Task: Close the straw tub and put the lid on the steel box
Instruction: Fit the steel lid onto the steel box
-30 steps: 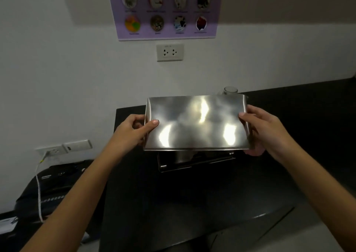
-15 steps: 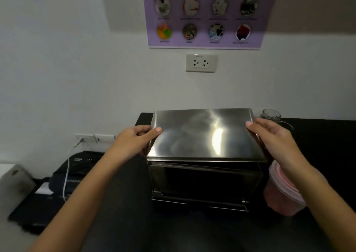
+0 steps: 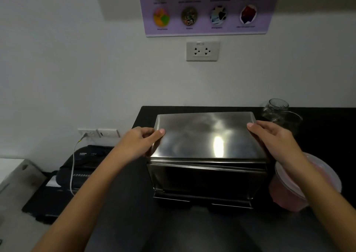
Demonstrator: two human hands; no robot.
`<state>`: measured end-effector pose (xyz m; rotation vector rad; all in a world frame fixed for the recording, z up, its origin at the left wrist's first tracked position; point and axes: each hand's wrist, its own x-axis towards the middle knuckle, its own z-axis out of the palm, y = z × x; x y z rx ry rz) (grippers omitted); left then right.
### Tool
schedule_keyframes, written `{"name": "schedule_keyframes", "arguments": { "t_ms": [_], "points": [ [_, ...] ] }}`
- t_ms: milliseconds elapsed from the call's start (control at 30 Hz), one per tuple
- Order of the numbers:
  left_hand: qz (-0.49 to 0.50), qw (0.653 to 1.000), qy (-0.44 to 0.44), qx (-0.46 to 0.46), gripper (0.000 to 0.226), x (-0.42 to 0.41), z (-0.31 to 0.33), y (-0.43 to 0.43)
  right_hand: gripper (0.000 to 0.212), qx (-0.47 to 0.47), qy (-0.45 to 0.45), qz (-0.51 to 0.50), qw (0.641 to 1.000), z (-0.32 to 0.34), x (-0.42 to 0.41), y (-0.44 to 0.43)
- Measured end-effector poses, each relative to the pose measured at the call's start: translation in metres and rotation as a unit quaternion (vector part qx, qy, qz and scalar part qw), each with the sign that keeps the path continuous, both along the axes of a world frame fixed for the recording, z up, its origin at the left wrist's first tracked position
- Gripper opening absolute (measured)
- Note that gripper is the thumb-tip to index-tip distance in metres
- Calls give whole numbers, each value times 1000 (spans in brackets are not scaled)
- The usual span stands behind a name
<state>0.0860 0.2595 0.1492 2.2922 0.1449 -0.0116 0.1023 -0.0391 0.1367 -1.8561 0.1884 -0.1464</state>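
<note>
A flat shiny steel lid point(image 3: 206, 136) lies across the top of the steel box point(image 3: 204, 182) on the black counter point(image 3: 134, 203). My left hand point(image 3: 138, 142) grips the lid's left edge, thumb on top. My right hand point(image 3: 273, 136) holds its right edge the same way. A thin gap shows along the lid's front edge above the box. To the right of the box stands a pink plastic tub point(image 3: 304, 184) with a translucent lid on it, partly behind my right forearm.
A glass jar point(image 3: 275, 107) and a clear cup point(image 3: 290, 121) stand at the back right of the counter. Left of the counter, lower down, sits a black device point(image 3: 86, 161) with a white cable point(image 3: 73, 167) plugged into a wall socket. The wall is close behind.
The lid was held tilted up in front of the box; both hands have lowered it flat onto the box top. The view has shifted so the pink tub appears at the right.
</note>
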Motion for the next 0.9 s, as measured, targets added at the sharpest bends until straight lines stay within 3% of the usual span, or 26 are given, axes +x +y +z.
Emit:
{"name": "schedule_keyframes", "arguments": {
  "t_ms": [167, 333, 633, 900],
  "points": [
    [-13, 998, 12, 59, 43, 7, -1, -3, 52, -25, 32, -6, 999, -5, -3, -4],
    [-21, 998, 14, 52, 47, 7, -4, 1, 50, -49, 31, -10, 998, -8, -7, -2],
    [-22, 998, 0, 66, 49, 7, -6, 3, 52, -245, 28, 23, 969, -7, -8, -4],
    [-17, 998, 2, 52, 53, 8, -11, 6, 49, -256, 39, 31, 965, -8, -7, -3]
  ]
}}
